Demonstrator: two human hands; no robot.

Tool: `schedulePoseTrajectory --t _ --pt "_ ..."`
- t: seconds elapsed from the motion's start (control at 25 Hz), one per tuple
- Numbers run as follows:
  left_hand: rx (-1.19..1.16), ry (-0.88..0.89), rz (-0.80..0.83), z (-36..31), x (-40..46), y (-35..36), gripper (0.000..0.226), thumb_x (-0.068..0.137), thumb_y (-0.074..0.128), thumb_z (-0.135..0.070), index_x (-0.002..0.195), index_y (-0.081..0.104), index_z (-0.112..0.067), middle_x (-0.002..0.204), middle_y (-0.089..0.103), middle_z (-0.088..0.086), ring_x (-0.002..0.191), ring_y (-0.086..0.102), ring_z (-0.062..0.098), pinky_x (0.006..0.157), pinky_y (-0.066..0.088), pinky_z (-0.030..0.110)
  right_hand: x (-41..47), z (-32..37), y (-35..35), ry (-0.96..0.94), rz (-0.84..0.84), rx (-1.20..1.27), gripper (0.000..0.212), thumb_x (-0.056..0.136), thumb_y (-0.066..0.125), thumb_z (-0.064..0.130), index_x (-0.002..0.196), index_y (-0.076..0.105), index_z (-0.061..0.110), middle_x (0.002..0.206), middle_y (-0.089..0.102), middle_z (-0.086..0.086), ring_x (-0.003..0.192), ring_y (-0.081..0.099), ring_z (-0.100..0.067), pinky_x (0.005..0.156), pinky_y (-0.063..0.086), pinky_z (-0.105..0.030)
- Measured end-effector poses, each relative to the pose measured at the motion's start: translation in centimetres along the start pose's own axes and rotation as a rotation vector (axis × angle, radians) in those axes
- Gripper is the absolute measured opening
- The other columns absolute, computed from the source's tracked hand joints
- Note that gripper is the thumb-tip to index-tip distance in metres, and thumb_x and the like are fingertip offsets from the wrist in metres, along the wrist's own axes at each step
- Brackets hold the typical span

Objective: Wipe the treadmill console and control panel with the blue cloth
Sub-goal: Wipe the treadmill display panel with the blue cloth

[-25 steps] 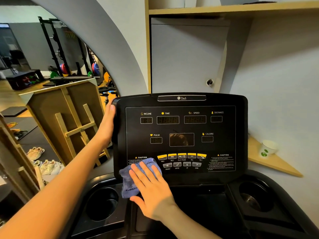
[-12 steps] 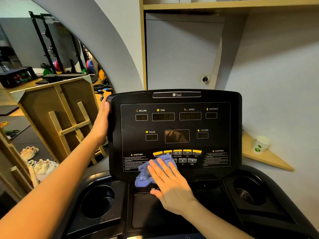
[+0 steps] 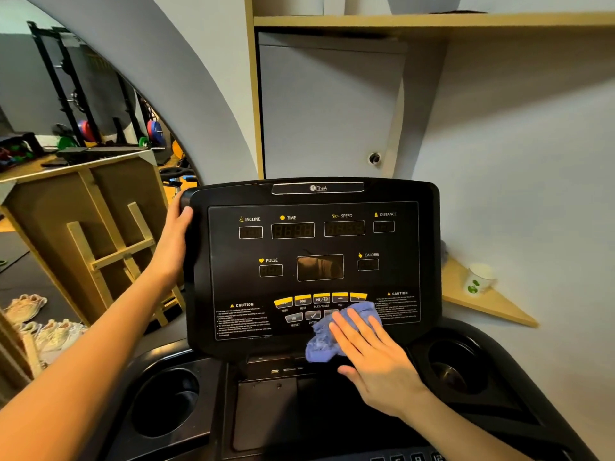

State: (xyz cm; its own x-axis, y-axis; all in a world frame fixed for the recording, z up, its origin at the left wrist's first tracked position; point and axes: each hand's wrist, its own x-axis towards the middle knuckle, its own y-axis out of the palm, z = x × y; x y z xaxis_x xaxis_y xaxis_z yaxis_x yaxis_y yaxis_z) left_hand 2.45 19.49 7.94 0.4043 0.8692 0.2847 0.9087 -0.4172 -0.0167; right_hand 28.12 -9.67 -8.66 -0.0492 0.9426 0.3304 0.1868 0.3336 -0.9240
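The black treadmill console (image 3: pixel 312 247) fills the middle of the head view, with dark displays above and a row of yellow buttons (image 3: pixel 319 298) low down. My right hand (image 3: pixel 372 357) lies flat on the crumpled blue cloth (image 3: pixel 324 344), pressing it against the lower right part of the button panel; the cloth covers some grey buttons there. My left hand (image 3: pixel 174 237) grips the console's left edge, thumb on the front face.
Round cup holders sit below the console at left (image 3: pixel 166 400) and right (image 3: pixel 456 364). A paper cup (image 3: pixel 479 279) stands on a wooden corner shelf (image 3: pixel 492 304) to the right. A wooden panel (image 3: pixel 90 227) and shoes (image 3: pixel 40 324) are at left, with gym racks behind.
My right hand has slid the blue cloth rightward along the bottom of the panel, from the left caution label to under the right yellow buttons. The left hand keeps its grip.
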Motion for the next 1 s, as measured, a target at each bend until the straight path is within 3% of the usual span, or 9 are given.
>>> schedulePoseTrajectory --t 0.12,0.32,0.4,0.52,0.6,0.68,0.76,0.92,1.0 --pt "0.017 0.021 0.009 0.1 -0.2 0.2 0.051 0.105 0.032 -0.043 0.154 0.024 -0.035 0.141 0.045 -0.016 0.12 0.046 -0.005 0.093 0.039 0.022 -0.7 -1.5 -0.2 0.011 -0.001 -0.003 0.067 0.104 0.031 0.054 0.157 0.026 0.013 0.166 0.02 -0.006 0.154 0.012 -0.025 0.12 0.017 -0.045" --pt "0.017 0.04 0.002 0.5 -0.4 0.1 0.045 0.105 0.032 -0.043 0.15 0.032 -0.036 0.137 0.049 -0.02 0.123 0.048 -0.007 0.096 0.039 0.021 -1.9 -3.7 -0.1 0.072 0.039 -0.034 0.07 0.103 0.03 0.054 0.16 0.008 0.019 0.165 0.019 -0.004 0.154 0.01 -0.023 0.12 0.011 -0.041" --pt "0.024 0.019 0.0 0.8 -0.7 0.2 0.038 0.106 0.03 -0.043 0.142 0.039 -0.038 0.131 0.053 -0.021 0.119 0.051 -0.006 0.092 0.041 0.02 -2.6 -4.9 -0.3 0.119 0.067 -0.059 0.066 0.104 0.026 0.053 0.159 0.015 0.019 0.164 0.025 -0.005 0.153 0.009 -0.023 0.12 0.009 -0.04" --pt "0.011 -0.012 0.002 1.9 -1.3 -0.1 0.034 0.104 0.027 -0.053 0.127 0.05 -0.041 0.131 0.058 -0.007 0.122 0.054 0.009 0.099 0.042 0.032 -2.8 -5.3 0.0 0.164 0.08 -0.06 0.061 0.105 0.014 0.051 0.153 0.031 0.018 0.161 0.029 -0.006 0.153 0.007 -0.023 0.12 0.008 -0.04" --pt "0.019 -0.004 -0.011 2.5 -1.6 -0.1 0.04 0.104 0.025 -0.052 0.131 0.05 -0.037 0.13 0.059 -0.006 0.119 0.057 0.004 0.098 0.042 0.031 -2.4 -4.9 0.8 0.193 0.064 -0.05 0.063 0.105 0.009 0.051 0.152 0.035 0.016 0.161 0.028 -0.007 0.153 0.005 -0.024 0.12 0.008 -0.042" --pt "0.002 -0.009 -0.04 2.9 -1.9 0.2 0.043 0.106 0.024 -0.046 0.138 0.046 -0.028 0.125 0.059 -0.012 0.107 0.06 -0.008 0.092 0.043 0.023 -1.8 -4.7 1.4 0.223 0.046 -0.041 0.065 0.106 0.006 0.05 0.158 0.023 0.016 0.166 0.017 -0.007 0.153 0.005 -0.025 0.121 0.007 -0.044" --pt "-0.011 -0.008 -0.062 3.2 -2.2 0.6 0.038 0.107 0.024 -0.042 0.134 0.048 -0.032 0.122 0.06 -0.015 0.105 0.06 -0.009 0.087 0.044 0.019 -1.4 -4.7 1.6 0.238 0.009 -0.041 0.062 0.106 0.006 0.049 0.16 0.007 0.018 0.168 0.003 -0.006 0.154 0.004 -0.027 0.122 0.006 -0.046" --pt "-0.02 0.001 -0.094 3.7 -2.2 0.6 0.032 0.107 0.026 -0.042 0.122 0.054 -0.038 0.119 0.062 -0.011 0.11 0.059 0.001 0.09 0.044 0.025 0.7 -5.0 0.7 0.276 -0.072 -0.003 0.057 0.108 0.007 0.041 0.16 0.004 0.019 0.166 0.009 -0.008 0.154 0.008 -0.03 0.122 0.008 -0.049" --pt "-0.02 0.008 -0.099 3.7 -2.2 0.7 0.031 0.107 0.026 -0.04 0.12 0.054 -0.037 0.116 0.062 -0.012 0.103 0.06 -0.006 0.089 0.044 0.022 2.7 -5.5 -0.4 0.324 -0.097 0.022 0.057 0.107 0.004 0.042 0.16 0.003 0.021 0.167 0.012 -0.008 0.154 0.007 -0.03 0.121 0.008 -0.049"
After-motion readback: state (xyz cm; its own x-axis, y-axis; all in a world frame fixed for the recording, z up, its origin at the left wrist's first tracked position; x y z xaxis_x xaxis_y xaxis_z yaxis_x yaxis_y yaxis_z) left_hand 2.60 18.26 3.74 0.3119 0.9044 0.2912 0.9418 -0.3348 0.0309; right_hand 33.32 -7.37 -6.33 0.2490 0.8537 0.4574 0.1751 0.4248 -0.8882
